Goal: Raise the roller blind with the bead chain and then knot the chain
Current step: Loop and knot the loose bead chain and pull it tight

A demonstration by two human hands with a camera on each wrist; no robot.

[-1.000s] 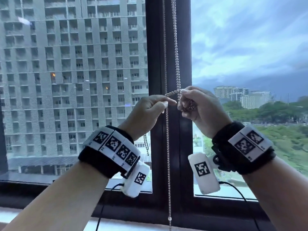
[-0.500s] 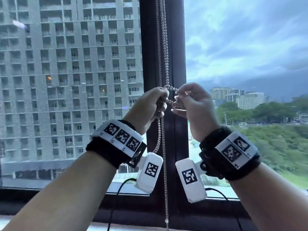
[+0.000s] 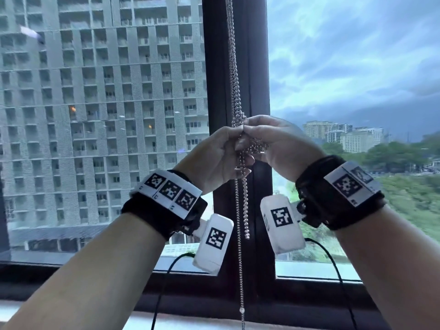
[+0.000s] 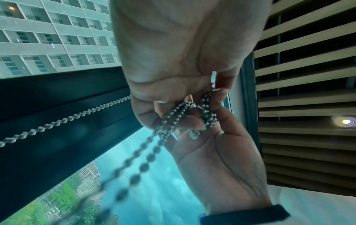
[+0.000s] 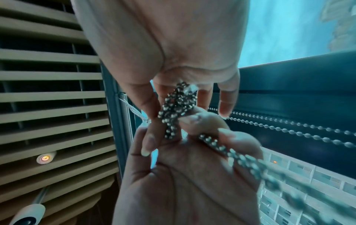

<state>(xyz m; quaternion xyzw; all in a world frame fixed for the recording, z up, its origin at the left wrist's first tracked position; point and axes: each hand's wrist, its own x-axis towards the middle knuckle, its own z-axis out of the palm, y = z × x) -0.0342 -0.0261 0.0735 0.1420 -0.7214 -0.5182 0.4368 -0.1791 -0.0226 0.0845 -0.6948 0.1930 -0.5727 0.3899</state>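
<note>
Dark window frame (image 3: 215, 91) at frame centre, tower block (image 3: 102, 91) upper left. My left hand (image 3: 214, 158) and right hand (image 3: 281, 144) both pinch bead chain (image 3: 234, 79), frame centre. Only wrist views show slatted ceiling (image 4: 308, 60).

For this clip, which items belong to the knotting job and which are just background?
In the job: bead chain, bunched knot, left hand, right hand.
Background: window frame, apartment block, slatted panel, round light.

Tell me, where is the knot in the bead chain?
In the head view the knot sits mid-frame before the dark window post, pinched between the left hand and right hand.
</note>
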